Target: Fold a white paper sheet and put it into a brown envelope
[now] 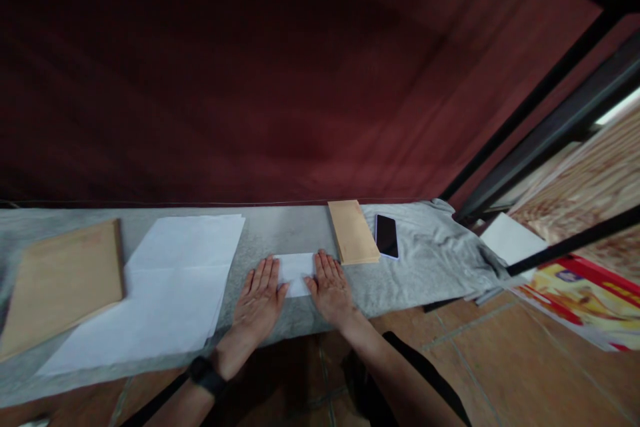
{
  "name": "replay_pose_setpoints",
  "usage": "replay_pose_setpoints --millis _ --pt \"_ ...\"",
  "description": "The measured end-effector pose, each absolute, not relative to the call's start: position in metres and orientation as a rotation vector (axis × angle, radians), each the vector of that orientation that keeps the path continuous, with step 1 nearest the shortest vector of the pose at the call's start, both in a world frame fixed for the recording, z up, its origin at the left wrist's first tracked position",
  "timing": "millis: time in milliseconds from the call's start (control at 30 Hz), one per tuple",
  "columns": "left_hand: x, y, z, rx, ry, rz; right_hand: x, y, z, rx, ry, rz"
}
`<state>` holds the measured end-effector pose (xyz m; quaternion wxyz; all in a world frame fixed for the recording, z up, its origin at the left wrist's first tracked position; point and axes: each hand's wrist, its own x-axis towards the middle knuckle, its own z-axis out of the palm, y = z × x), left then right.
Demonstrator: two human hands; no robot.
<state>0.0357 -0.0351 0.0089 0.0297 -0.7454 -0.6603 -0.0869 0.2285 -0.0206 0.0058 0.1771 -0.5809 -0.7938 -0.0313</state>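
Note:
A small white piece of paper (296, 267), which looks folded, lies on the grey cloth in front of me. My left hand (260, 293) rests flat over its left end, fingers stretched out. Over the right end lies my right hand (330, 287), also flat with its fingers extended. Both thumbs point inward across the paper, and its ends are hidden under my palms. Just right of my right hand is a stack of brown envelopes (354, 232). To the left of my left hand are large white paper sheets (175, 287).
A phone (387, 237) lies beside the envelopes. At the far left, a larger brown envelope or packet (67, 280) overlaps the white sheets. Grey cloth (425, 260) covers the narrow surface. A dark red curtain (280, 80) hangs behind; a colourful box (590, 300) sits at right.

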Motion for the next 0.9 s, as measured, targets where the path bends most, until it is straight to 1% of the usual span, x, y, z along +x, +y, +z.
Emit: replay_pose_setpoints --millis 233,567,800,900 --pt "0.033 -0.044 0.018 -2.275 -2.094 -0.21 0.228 -0.023 0.005 -1.686 -2.228 -0.099" --pt "0.033 -0.047 0.022 -2.262 -2.097 -0.198 0.237 -0.036 -0.006 -1.654 -2.179 -0.267" --pt "0.029 -0.046 0.016 -2.242 -2.005 -0.377 0.243 -0.045 -0.008 -1.635 -2.177 -0.289" --pt "0.032 -0.047 0.016 -2.345 -1.831 -0.486 0.244 -0.045 -0.007 -1.631 -2.187 -0.283"
